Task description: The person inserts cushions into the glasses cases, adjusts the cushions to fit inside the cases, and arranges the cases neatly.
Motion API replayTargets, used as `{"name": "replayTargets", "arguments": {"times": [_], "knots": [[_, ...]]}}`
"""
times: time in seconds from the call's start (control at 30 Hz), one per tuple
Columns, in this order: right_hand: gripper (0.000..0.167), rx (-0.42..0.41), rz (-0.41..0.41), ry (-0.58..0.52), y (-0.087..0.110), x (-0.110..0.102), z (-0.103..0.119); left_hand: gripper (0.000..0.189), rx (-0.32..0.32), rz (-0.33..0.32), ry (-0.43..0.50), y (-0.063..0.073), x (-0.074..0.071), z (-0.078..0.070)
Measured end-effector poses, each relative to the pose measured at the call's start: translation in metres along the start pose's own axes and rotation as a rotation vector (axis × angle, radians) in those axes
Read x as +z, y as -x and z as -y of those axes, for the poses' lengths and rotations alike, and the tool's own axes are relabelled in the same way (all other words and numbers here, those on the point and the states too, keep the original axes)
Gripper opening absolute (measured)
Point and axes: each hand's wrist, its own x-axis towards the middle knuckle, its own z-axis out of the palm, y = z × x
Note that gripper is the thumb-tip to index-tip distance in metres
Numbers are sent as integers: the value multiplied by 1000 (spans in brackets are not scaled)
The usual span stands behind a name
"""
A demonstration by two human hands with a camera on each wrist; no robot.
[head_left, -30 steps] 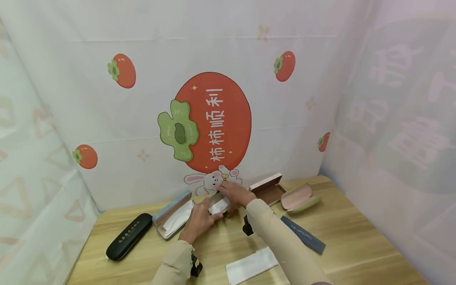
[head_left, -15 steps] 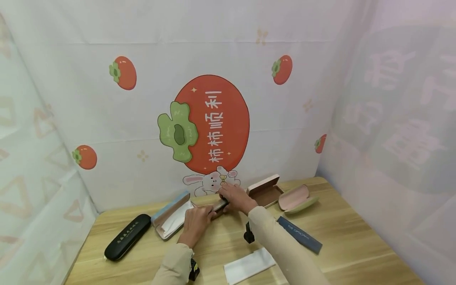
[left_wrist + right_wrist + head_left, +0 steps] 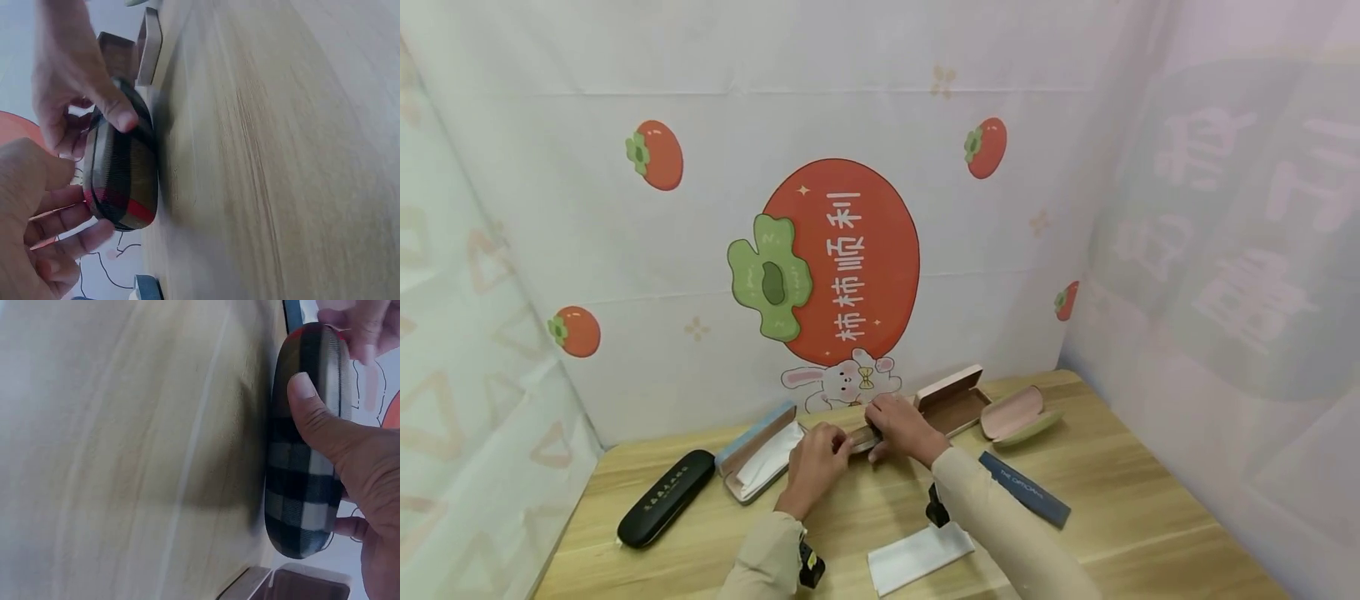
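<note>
A plaid glasses case (image 3: 300,487) with a red-edged end lies closed on the table in front of me, near the back. Across it, my right hand (image 3: 904,427) grips the case, its thumb along the near side in the right wrist view. At the opposite end, my left hand (image 3: 817,460) pinches at the seam; in the left wrist view its thumb and fingers (image 3: 69,219) are right at the red-striped tip. What lies between the left fingertips is too small to make out. The inside of the case is hidden.
Left of my hands stand an open blue glasses case (image 3: 752,437) holding white cloth and a closed black case (image 3: 667,498). To the right are an open brown-lined case (image 3: 955,410) and an open pink-lined one (image 3: 1015,417). A blue sleeve (image 3: 1026,490) and folded white cloth (image 3: 919,557) lie nearer.
A second ago the plaid case stood open with white cloth showing inside; it is now closed. My left hand has moved to the case's left end.
</note>
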Motion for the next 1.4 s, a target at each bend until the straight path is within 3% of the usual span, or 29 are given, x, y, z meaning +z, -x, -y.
{"name": "replayTargets", "arguments": {"times": [0.13, 0.27, 0.5, 0.7, 1.0, 1.23, 1.4], "knots": [[48, 20, 65, -121, 10, -3, 0, 16, -6, 49, -49, 2, 0, 2], [44, 37, 110, -122, 15, -5, 2, 17, -3, 76, -63, 3, 2, 5], [35, -3, 48, -30, 11, 3, 6, 21, -5, 50, -88, 4, 4, 4], [34, -21, -18, -89, 11, 12, 3, 17, -8, 22, -105, 10, 7, 3], [35, -22, -34, -168, 15, 18, -5, 8, -2, 13, -107, 13, 7, 1], [34, 33, -36, -276, 32, 3, 2, 16, -73, 59, -31, 19, -1, -5], [37, 116, -34, -340, 42, -6, 9, 17, -66, 117, 18, 27, -9, -14]]}}
